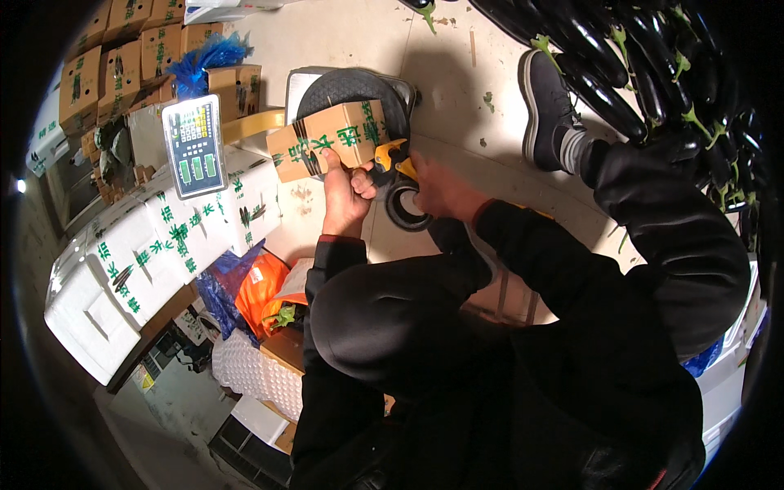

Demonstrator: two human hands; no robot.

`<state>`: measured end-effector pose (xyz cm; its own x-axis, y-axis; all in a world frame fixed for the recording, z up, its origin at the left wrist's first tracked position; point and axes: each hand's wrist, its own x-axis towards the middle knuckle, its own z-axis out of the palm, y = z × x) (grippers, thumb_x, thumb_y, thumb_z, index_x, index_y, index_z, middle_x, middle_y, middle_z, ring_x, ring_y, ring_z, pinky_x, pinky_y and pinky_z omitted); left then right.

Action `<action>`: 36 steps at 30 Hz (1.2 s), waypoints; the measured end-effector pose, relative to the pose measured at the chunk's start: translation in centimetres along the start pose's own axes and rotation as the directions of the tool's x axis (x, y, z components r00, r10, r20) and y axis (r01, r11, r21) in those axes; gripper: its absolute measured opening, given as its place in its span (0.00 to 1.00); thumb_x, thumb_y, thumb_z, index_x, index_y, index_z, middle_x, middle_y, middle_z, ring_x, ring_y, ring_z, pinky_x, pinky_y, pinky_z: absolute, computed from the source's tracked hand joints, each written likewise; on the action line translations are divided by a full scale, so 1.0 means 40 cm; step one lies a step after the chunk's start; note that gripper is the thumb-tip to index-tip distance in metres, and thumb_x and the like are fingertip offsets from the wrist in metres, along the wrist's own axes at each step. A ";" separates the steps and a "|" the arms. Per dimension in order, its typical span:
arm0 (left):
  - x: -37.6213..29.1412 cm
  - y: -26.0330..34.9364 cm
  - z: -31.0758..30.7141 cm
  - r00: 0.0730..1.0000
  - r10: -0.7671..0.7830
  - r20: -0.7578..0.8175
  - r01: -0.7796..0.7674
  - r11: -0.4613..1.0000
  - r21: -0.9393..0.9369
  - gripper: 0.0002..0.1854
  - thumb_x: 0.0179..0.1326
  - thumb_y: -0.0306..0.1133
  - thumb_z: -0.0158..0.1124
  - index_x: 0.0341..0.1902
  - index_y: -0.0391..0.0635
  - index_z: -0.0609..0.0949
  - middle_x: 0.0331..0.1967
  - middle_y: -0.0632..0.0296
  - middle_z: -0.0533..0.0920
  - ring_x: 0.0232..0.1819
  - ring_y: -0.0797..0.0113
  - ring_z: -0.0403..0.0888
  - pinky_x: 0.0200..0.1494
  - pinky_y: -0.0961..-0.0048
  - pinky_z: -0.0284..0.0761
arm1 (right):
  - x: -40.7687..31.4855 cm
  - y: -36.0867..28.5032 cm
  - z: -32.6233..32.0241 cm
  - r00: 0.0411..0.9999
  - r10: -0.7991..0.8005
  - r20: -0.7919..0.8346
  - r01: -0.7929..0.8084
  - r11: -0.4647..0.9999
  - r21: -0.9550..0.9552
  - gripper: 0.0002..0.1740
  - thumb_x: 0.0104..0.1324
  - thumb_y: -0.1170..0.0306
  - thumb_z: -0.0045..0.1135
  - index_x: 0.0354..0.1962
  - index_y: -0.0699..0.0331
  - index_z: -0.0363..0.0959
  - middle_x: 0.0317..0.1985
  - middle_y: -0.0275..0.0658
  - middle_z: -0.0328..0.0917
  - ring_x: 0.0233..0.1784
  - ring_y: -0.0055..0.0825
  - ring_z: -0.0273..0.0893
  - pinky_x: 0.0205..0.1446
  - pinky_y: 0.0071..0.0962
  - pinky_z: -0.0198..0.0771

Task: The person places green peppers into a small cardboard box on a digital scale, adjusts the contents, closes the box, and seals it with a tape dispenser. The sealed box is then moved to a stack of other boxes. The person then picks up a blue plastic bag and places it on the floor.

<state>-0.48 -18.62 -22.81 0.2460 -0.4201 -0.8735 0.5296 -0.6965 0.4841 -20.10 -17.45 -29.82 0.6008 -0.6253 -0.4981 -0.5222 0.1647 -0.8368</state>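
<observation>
My left hand (346, 195) grips the near side of a closed cardboard carton (318, 139) printed in green, thumb on top. A yellow-and-black tape dispenser (389, 154) is in my right hand (444, 190), its head against or very close to the carton's right end. The tape roll (409, 207) hangs beside my right fingers. Behind the carton lies a black round pad (349, 86) on the platform of a floor scale (300, 82). Whether the carton rests on the pad or is held above it, I cannot tell.
The scale's display (193, 147) stands left on a yellow post (254, 125). White foam boxes (153, 245) line the left, with stacked cartons (116, 79) behind. Many eggplants (649, 79) lie at the upper right, by my shoe (545, 110). An orange bag (260, 285) sits near my knee.
</observation>
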 end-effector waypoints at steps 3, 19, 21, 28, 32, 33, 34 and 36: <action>0.003 0.017 0.023 0.993 -0.114 0.009 0.114 0.985 -0.128 0.45 0.71 0.76 0.36 0.29 0.41 0.77 0.10 0.73 0.57 0.12 0.75 0.51 0.18 0.74 0.50 | 0.007 -0.004 0.014 0.992 -0.008 -0.127 0.029 0.985 0.168 0.50 0.57 0.73 0.63 0.74 0.75 0.48 0.58 0.68 0.72 0.59 0.63 0.75 0.63 0.47 0.73; 0.070 0.073 -0.178 0.496 0.866 0.066 -0.499 0.221 0.838 0.39 0.72 0.55 0.61 0.74 0.38 0.68 0.61 0.40 0.80 0.60 0.49 0.80 0.64 0.61 0.71 | 0.313 -0.070 -0.168 0.952 -0.175 -0.252 0.197 0.979 0.062 0.45 0.54 0.78 0.50 0.71 0.78 0.54 0.49 0.68 0.78 0.56 0.61 0.78 0.63 0.47 0.73; 0.069 0.052 -0.179 0.504 0.864 -0.019 -0.436 0.273 0.857 0.38 0.73 0.56 0.59 0.75 0.41 0.69 0.54 0.42 0.85 0.55 0.50 0.84 0.60 0.61 0.74 | 0.326 -0.085 -0.169 0.955 -0.189 -0.227 0.202 0.979 0.035 0.45 0.53 0.78 0.49 0.71 0.80 0.53 0.44 0.69 0.80 0.54 0.62 0.80 0.60 0.47 0.74; 0.052 0.061 -0.145 0.539 0.837 -0.100 -0.319 0.312 0.895 0.35 0.72 0.57 0.58 0.73 0.45 0.71 0.49 0.45 0.87 0.52 0.47 0.86 0.56 0.59 0.76 | 0.227 -0.077 -0.077 0.981 -0.174 -0.081 0.169 0.983 -0.064 0.45 0.53 0.78 0.50 0.70 0.86 0.53 0.41 0.68 0.81 0.49 0.60 0.82 0.58 0.44 0.77; 0.062 0.065 -0.160 0.508 0.860 -0.047 -0.373 0.269 0.888 0.33 0.72 0.55 0.60 0.72 0.47 0.73 0.50 0.46 0.87 0.53 0.49 0.86 0.57 0.60 0.76 | 0.181 -0.057 -0.044 0.968 -0.236 -0.090 0.228 0.969 -0.093 0.46 0.53 0.78 0.52 0.70 0.86 0.52 0.40 0.66 0.80 0.49 0.58 0.81 0.57 0.41 0.77; 0.065 0.067 -0.164 0.522 0.853 -0.021 -0.396 0.264 0.880 0.32 0.72 0.54 0.60 0.72 0.47 0.73 0.50 0.47 0.87 0.52 0.50 0.86 0.57 0.60 0.76 | 0.186 -0.053 -0.060 0.973 -0.222 -0.062 0.215 0.971 -0.104 0.46 0.53 0.77 0.52 0.70 0.86 0.51 0.39 0.66 0.80 0.49 0.58 0.81 0.56 0.40 0.77; 0.066 0.068 -0.169 0.526 0.851 -0.015 -0.413 0.270 0.870 0.32 0.72 0.54 0.60 0.71 0.46 0.73 0.50 0.47 0.87 0.52 0.51 0.86 0.56 0.61 0.77 | 0.189 -0.054 -0.076 0.981 -0.194 0.020 0.195 0.977 -0.081 0.47 0.53 0.77 0.53 0.72 0.83 0.51 0.44 0.67 0.79 0.52 0.57 0.79 0.59 0.41 0.76; 0.067 0.071 -0.177 0.524 0.851 0.006 -0.447 0.269 0.853 0.32 0.72 0.52 0.62 0.71 0.46 0.73 0.49 0.48 0.87 0.51 0.53 0.86 0.56 0.62 0.77 | 0.204 -0.067 -0.122 0.977 -0.114 0.180 0.127 0.990 -0.066 0.49 0.53 0.76 0.54 0.74 0.78 0.50 0.54 0.67 0.76 0.59 0.56 0.77 0.64 0.41 0.73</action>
<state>7.43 -17.59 -24.16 0.5752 -0.8168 -0.0455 -0.6599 -0.4962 0.5642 -16.74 -26.72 -30.55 0.7552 -0.4925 -0.4325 -0.4804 0.0331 -0.8764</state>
